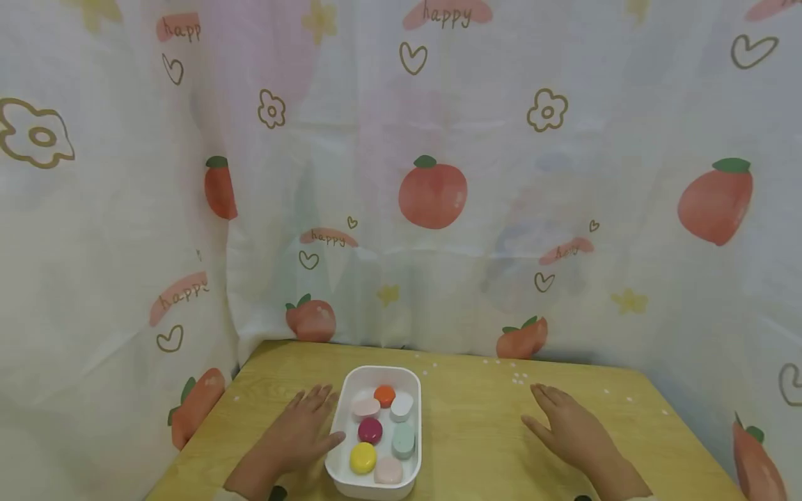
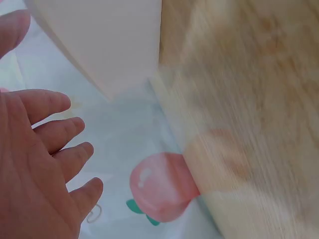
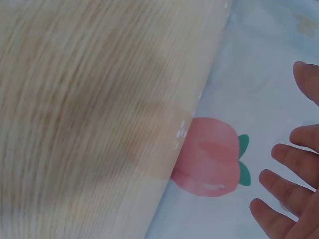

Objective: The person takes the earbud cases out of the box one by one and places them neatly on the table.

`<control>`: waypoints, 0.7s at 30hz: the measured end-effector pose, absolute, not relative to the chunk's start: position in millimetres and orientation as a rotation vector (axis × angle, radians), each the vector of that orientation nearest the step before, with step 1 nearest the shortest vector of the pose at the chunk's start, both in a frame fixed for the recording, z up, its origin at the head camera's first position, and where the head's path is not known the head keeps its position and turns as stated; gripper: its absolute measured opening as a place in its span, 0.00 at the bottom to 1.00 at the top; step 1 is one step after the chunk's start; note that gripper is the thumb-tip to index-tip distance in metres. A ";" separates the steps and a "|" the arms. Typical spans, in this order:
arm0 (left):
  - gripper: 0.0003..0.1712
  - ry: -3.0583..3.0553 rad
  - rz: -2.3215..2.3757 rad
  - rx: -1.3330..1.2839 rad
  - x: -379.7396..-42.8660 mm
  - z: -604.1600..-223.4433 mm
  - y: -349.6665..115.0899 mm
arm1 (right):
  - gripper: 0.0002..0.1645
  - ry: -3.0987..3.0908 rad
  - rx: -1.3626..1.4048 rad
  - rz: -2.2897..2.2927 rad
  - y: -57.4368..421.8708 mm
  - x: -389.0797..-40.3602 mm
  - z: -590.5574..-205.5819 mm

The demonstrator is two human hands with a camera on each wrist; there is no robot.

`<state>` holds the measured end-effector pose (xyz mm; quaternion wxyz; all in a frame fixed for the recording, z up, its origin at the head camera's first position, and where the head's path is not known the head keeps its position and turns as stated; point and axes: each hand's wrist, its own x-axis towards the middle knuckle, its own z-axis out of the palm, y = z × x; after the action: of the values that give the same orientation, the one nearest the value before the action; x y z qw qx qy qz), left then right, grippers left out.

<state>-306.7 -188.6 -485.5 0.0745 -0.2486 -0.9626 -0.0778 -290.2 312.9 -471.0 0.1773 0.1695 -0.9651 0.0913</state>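
A white rectangular tray (image 1: 376, 490) with rounded corners stands on the wooden table (image 1: 470, 438), a little left of the middle. In it lie several smooth, rounded small pieces: an orange one (image 1: 385, 396), a magenta one (image 1: 370, 431), a yellow one (image 1: 363, 458), a pale green one (image 1: 404, 440), a white one (image 1: 402, 407) and two pale pink ones. My left hand (image 1: 293, 433) is held beside the tray's left wall, fingers extended, thumb overlapping the rim in the head view. Well right of the tray, my right hand (image 1: 573, 428) hovers over the table with straight fingers, holding nothing.
A white curtain (image 1: 476, 292) printed with fruit, hearts and flowers hangs behind the table and along both sides. Small white dots (image 1: 519, 378) mark the tabletop toward its back edge. In the right wrist view, the table surface (image 3: 89, 119) looks striped and glossy.
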 end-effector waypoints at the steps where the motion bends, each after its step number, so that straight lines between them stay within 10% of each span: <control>1: 0.46 -2.896 -0.220 -0.761 -307.3 -484.5 -187.3 | 0.43 -2.727 0.476 0.259 311.0 -292.0 -468.9; 21: 0.62 -3.019 -0.209 -0.835 -286.2 -498.9 -175.4 | 0.33 -2.776 0.509 0.579 251.5 -304.7 -449.5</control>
<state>-286.2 -175.4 -498.9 0.0013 -0.2662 -0.9616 -0.0667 -304.7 251.5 -449.5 0.1297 0.1752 -0.9554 0.1994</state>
